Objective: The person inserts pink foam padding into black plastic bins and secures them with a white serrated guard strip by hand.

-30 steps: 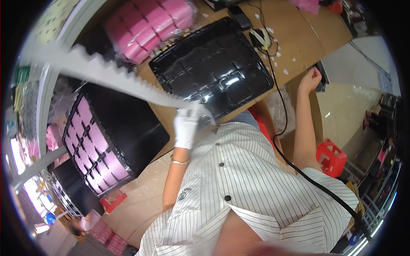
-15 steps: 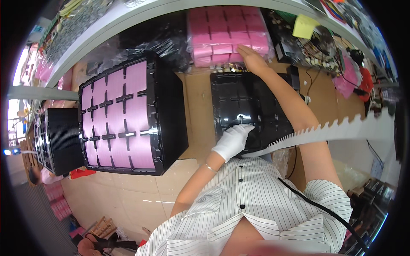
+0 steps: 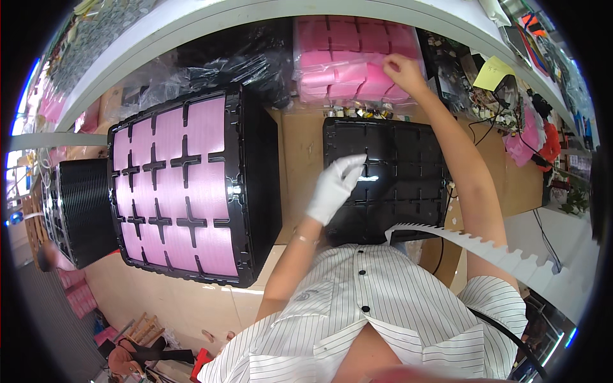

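Note:
My left hand (image 3: 333,190), in a white glove, is over the left part of a black plastic tray (image 3: 415,185) with cross-shaped ridges. Its fingers are drawn together; anything between them is too small to make out. Farther off, my bare right hand (image 3: 407,73) is at a stack of pink sheets (image 3: 351,80) in a clear plastic bag. Its thumb and forefinger are curled into a pinch at the stack's right side, and what they pinch does not show clearly. To the left rises a tall stack of black trays (image 3: 260,191), its face lined with pink pieces (image 3: 166,210).
A second black tray stack (image 3: 92,210) is at the far left. A white toothed strip (image 3: 472,241) passes across my right forearm. Crumpled clear plastic (image 3: 230,70) lies behind the trays. A shelf edge (image 3: 255,18) spans the back; cables (image 3: 495,118) and small parts sit at right.
My left hand has lifted and moved up and left over the tray. My right hand has shifted right along the pink stack, its fingers going from flat to curled.

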A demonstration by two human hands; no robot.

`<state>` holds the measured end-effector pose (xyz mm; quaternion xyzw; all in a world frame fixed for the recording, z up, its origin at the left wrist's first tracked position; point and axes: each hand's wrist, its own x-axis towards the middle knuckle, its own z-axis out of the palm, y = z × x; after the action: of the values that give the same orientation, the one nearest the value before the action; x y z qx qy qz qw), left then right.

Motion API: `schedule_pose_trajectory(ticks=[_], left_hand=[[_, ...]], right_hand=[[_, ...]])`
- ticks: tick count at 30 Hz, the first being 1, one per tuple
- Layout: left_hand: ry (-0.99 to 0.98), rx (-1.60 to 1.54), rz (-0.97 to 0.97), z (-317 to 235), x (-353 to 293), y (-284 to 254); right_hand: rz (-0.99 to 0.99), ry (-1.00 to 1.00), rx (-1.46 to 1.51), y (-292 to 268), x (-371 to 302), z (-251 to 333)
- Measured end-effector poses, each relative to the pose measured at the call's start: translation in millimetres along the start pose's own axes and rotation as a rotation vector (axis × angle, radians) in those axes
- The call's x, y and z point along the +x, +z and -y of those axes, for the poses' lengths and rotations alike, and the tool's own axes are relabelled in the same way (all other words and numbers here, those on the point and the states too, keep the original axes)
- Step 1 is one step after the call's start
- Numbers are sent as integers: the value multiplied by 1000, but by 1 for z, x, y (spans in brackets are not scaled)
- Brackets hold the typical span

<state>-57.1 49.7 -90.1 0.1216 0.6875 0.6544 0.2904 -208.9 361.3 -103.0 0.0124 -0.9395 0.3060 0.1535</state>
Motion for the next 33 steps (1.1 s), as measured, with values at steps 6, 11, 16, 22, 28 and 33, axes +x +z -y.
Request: schedule_pose_trajectory(ticks=[6,11,16,22,28,33], left_hand=[[11,-1044,-246,28,107,10],[43,-1303,-45,27,123,-10],[49,-1145,-191,13,93,-19],[-183,-688,-327,15,62,-40],[-121,292,-390,37,-19,-15],[-208,636,-293,28,-75,15]], right_hand=[[-402,-202,81,-15,-36,82],[-343,-184,-51,-39,-114,98],[-338,934,1352,-27,-161,31],[-291,855,1085,-34,-203,11],[-274,818,691,-56,-283,25],[-300,862,440,-48,-373,13]])
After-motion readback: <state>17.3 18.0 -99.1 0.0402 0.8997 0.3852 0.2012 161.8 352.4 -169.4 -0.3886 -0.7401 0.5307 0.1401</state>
